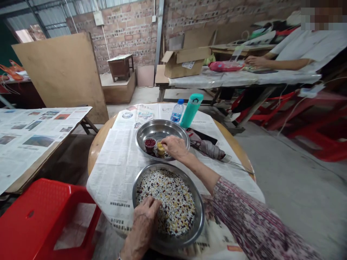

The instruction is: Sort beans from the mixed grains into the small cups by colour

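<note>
A steel bowl (201,220) nearest me is filled with mixed white, yellow, dark red and black grains and beans (169,198). My left hand (145,222) rests at its left side, fingers bent and pressed together at the grains; what they hold is hidden. Behind it stands a second steel bowl (143,130), with a small clear cup of dark red beans (150,145) and a small cup of yellow kernels (160,148) inside. My right hand (175,147) reaches over this bowl, its fingertips pinched at the yellow cup's rim. Dark grains lie beside the cups.
Newspaper covers the round table (114,155). A water bottle (177,111), a teal flask (192,110), a folded umbrella (208,147) and a dark phone (203,136) lie or stand behind the bowls. A red stool (46,216) is at left. Another person (306,54) works at a far table.
</note>
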Action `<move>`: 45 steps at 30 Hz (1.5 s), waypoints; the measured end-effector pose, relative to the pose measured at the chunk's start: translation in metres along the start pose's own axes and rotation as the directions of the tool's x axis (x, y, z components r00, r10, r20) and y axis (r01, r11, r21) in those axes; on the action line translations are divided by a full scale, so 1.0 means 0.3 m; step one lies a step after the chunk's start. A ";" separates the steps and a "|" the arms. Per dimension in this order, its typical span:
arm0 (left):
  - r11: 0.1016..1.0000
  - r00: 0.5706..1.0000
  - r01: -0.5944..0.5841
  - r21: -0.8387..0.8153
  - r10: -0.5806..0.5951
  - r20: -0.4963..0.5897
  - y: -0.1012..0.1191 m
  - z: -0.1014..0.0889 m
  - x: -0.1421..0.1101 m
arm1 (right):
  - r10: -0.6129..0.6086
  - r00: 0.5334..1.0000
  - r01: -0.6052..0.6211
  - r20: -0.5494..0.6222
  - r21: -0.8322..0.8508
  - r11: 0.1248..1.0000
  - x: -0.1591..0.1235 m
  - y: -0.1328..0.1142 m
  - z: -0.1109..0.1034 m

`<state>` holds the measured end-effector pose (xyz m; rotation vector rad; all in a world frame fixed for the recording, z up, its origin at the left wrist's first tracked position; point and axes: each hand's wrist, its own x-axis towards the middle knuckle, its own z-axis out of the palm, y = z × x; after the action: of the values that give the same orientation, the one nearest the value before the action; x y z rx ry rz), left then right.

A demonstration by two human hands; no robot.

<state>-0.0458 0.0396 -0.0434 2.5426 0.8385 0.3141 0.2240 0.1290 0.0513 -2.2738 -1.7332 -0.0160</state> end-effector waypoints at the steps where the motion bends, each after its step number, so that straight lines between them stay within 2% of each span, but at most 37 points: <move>1: 1.000 1.000 0.001 0.009 -0.001 0.001 0.001 0.001 0.002 | -0.013 1.000 0.013 0.022 -0.013 1.000 0.017 0.001 0.010; 6: 1.000 1.000 -0.007 0.028 0.007 0.000 0.005 0.004 0.006 | -0.043 0.995 0.049 0.091 -0.065 0.997 0.054 0.006 0.046; 16: 0.999 0.997 -0.039 0.002 0.039 -0.062 0.015 -0.004 0.001 | -0.069 0.995 0.076 0.076 -0.107 0.991 0.054 0.021 0.084; 27: 0.999 0.998 -0.042 0.015 0.043 -0.047 0.022 -0.012 0.000 | -0.080 0.995 0.085 0.064 -0.076 0.993 0.068 0.006 0.091; 32: 0.999 0.999 -0.035 -0.017 0.034 -0.027 0.023 -0.019 0.003 | -0.045 0.999 0.046 0.023 -0.030 0.998 0.045 0.008 0.044; 35: 0.999 0.998 -0.044 -0.008 0.044 -0.033 0.021 -0.012 0.005 | -0.066 0.998 0.065 0.006 0.057 0.996 -0.053 0.015 0.014; 38: 0.999 0.997 -0.042 0.012 0.043 -0.067 0.023 -0.007 0.008 | -0.204 0.978 0.183 0.054 0.261 0.948 -0.245 -0.005 0.026; 41: 0.999 0.993 -0.044 0.009 0.045 -0.106 0.026 -0.007 0.012 | -0.427 0.882 0.342 0.197 0.355 0.870 -0.472 -0.065 0.085; 43: 0.999 0.992 -0.048 -0.010 0.046 -0.116 0.026 -0.007 0.014 | -0.485 0.833 0.386 0.267 0.349 0.854 -0.585 -0.111 0.134; 45: 0.998 0.990 -0.049 -0.027 0.045 -0.133 0.025 -0.007 0.017 | -0.503 0.814 0.419 0.291 0.305 0.855 -0.637 -0.138 0.173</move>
<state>-0.0387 0.0381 -0.0377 2.5381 0.8162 0.5116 0.1231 -0.0296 -0.0237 -1.7123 -2.3075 0.5084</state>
